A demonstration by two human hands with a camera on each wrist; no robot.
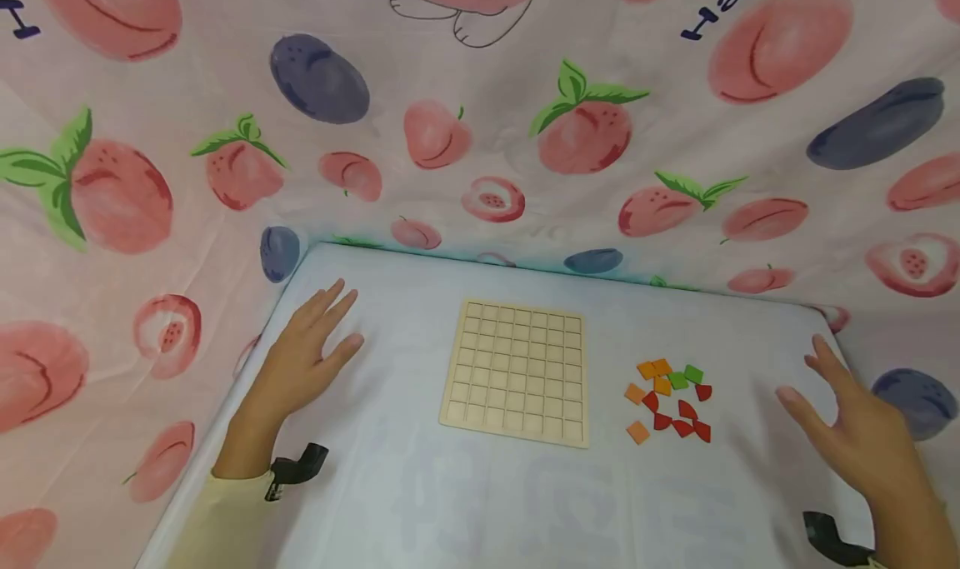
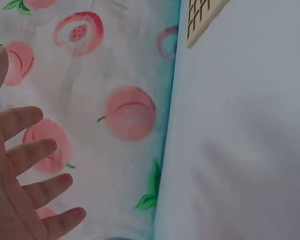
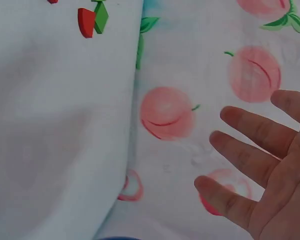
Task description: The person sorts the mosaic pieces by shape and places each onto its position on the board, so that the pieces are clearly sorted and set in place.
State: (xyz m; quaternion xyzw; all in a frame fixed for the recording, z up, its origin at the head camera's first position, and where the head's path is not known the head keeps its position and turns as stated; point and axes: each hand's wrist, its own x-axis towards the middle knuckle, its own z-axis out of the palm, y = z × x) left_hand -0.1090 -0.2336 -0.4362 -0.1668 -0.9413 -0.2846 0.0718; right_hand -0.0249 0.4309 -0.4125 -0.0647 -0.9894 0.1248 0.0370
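A square wooden grid board (image 1: pixel 517 371) lies flat on the white table, and its corner shows in the left wrist view. To its right are small loose pieces: orange squares (image 1: pixel 638 432), green squares (image 1: pixel 678 380) and red wedge-shaped pieces with one curved side (image 1: pixel 702 431). My left hand (image 1: pixel 300 356) hovers left of the board, fingers spread and holding nothing. My right hand (image 1: pixel 862 423) is held up to the right of the pieces, its fingers also spread, touching nothing.
The white table (image 1: pixel 375 486) ends at a back edge against a fruit-printed cloth (image 1: pixel 420 69), which also hangs along both sides. A black strap piece (image 1: pixel 298 466) sits at the left wrist and another (image 1: pixel 832 540) at the right wrist.
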